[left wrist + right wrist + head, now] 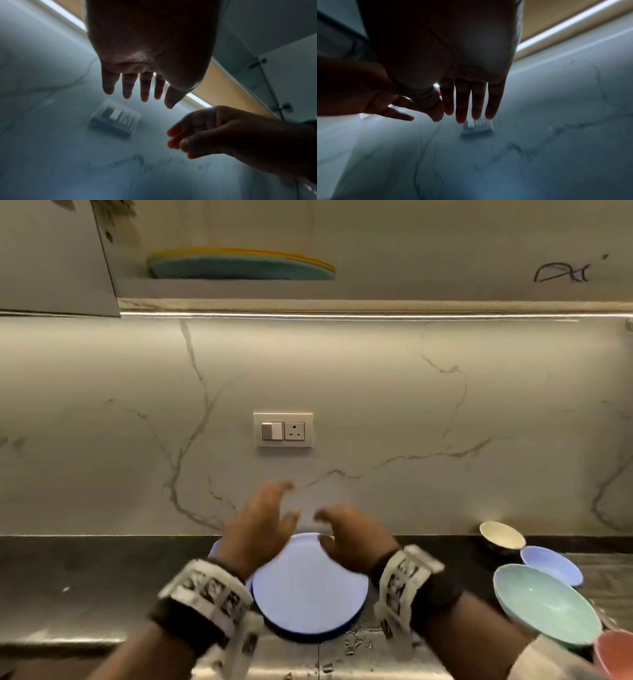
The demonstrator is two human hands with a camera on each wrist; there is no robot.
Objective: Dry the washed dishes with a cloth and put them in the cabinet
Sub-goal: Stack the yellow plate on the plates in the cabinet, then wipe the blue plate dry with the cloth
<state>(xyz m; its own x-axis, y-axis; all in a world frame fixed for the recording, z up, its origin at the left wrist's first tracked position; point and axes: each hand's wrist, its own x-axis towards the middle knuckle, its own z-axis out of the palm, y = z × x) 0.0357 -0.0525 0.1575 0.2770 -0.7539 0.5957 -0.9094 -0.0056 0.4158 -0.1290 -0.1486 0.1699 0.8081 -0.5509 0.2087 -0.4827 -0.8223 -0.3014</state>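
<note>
A light blue plate (310, 590) with a darker blue rim lies on the wet steel counter, seemingly atop another plate. Both hands hover above its far edge, empty. My left hand (263, 518) has its fingers spread and straight, which the left wrist view confirms for this left hand (137, 88). My right hand (346, 529) sits just right of it with relaxed fingers; in the right wrist view the right hand (467, 105) points at the marble wall. A stack of teal and yellow plates (239, 265) rests on the open cabinet shelf above. No cloth is in view.
Bowls crowd the counter's right end: a cream bowl (501, 535), a lilac bowl (551, 565), a teal bowl (544, 604) and a pink one (616, 652). A switch and socket plate (283, 429) is on the wall. The cabinet door (54, 258) hangs open at upper left.
</note>
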